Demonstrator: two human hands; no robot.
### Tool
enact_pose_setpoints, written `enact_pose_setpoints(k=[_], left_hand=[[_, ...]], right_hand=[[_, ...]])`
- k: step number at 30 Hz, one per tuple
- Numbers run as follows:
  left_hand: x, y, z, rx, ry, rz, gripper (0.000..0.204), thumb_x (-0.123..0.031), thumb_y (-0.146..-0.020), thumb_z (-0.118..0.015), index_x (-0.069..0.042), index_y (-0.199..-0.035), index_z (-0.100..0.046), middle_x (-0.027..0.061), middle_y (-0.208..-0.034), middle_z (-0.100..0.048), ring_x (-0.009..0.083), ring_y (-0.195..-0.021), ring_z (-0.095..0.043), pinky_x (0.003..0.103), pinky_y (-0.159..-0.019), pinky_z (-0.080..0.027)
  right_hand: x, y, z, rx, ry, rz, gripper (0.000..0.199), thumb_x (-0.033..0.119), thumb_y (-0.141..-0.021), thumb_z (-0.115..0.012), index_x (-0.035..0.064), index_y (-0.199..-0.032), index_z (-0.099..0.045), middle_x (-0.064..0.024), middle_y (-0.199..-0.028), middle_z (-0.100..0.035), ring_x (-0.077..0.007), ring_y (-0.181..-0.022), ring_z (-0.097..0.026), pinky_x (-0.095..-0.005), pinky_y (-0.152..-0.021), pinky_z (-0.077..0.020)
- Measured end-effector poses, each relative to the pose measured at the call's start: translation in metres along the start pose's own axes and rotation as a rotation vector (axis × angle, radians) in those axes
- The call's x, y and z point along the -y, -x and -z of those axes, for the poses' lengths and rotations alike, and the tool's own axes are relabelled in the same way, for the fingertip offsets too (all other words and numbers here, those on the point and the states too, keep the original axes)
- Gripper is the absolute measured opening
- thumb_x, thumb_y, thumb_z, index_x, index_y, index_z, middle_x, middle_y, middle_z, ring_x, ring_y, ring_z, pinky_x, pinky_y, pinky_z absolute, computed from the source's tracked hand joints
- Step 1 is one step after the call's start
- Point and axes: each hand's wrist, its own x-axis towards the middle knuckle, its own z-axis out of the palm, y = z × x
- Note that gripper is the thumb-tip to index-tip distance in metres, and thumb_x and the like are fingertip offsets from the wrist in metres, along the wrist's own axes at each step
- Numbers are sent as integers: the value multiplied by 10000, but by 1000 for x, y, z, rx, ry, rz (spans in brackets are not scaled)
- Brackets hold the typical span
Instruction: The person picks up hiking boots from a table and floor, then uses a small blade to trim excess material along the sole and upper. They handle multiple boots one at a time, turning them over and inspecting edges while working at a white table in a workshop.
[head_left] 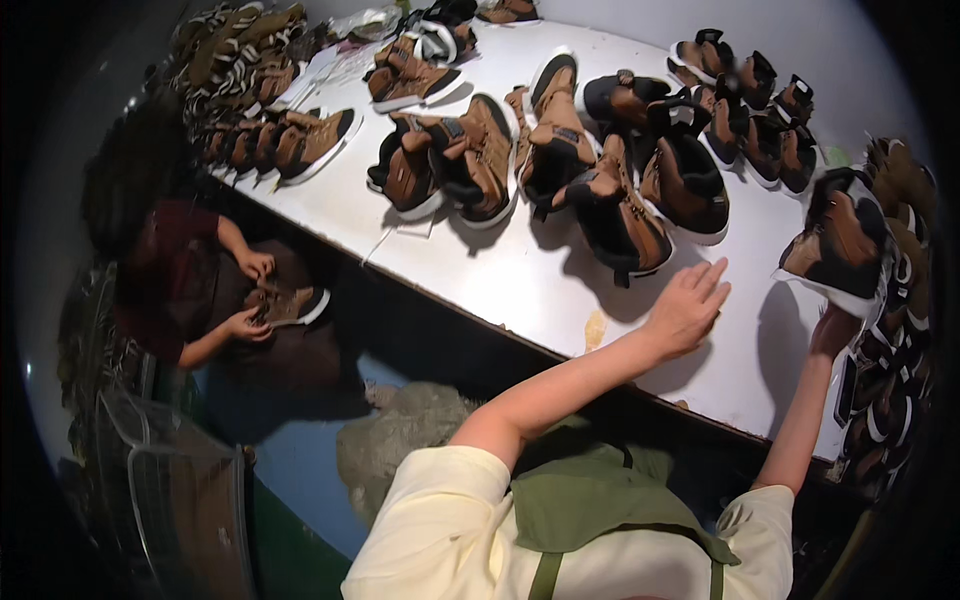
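Observation:
My right hand [833, 331] grips a brown and black high-top shoe [838, 238] with a white sole from underneath, lifted at the table's right side. Part of that hand is hidden by the sole. Over the white tabletop, my left hand [688, 312] is open, fingers stretched out and nothing in them. Just beyond it stand a brown shoe [655, 240] with a black collar and a darker shoe [690, 185], among several similar ones. Further left, a pair of tan high-tops [478, 150] leans together.
More shoes [760, 135] stand in rows at the far right, and another row [300, 140] lines the left end. Racked shoes [900, 270] crowd the right edge. At left, a seated co-worker [190, 270] handles a brown shoe [295, 305]. The white table [470, 270] has a dark front edge.

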Motion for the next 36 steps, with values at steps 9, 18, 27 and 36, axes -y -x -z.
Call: enact_pose_setpoints(k=[9,18,27,36], left_hand=[[25,100,90,-188,126,320,259,-72,-769,-651,-37,-1021,-600,173,-1117,-573,305,-1002,-580,380,-855,-485],[239,170,297,-666,-285,1034,522,-143,-757,-678,38,-1200,-470,197,-1168,-512,284,-996,-540,370,-856,-448],[291,115,318,-384,542,1150,692,-342,-769,-708,-119,-1348,-402,96,-1265,-484,217,-1189,-433,439,-950,-349],[304,52,317,-42,-269,888,623,-459,-667,-752,-99,-1142,-572,186,-1021,-655,335,-946,-631,382,-805,-492]], right_hand=[[-20,33,34,201,20,-320,374,75,-892,-557,-24,-1248,-495,-108,-1194,-571,-184,-1059,-566,-305,-895,-477],[-55,57,7,203,-99,-490,380,84,-896,-559,-28,-1254,-493,-106,-1195,-572,-184,-1061,-565,-307,-900,-471],[-26,86,47,543,346,-549,394,100,-902,-560,-34,-1265,-487,-101,-1189,-577,-181,-1059,-566,-307,-905,-459],[-4,49,100,687,986,-317,290,144,-898,-549,-28,-1130,-569,-81,-1079,-609,-160,-1007,-556,-274,-851,-430]])
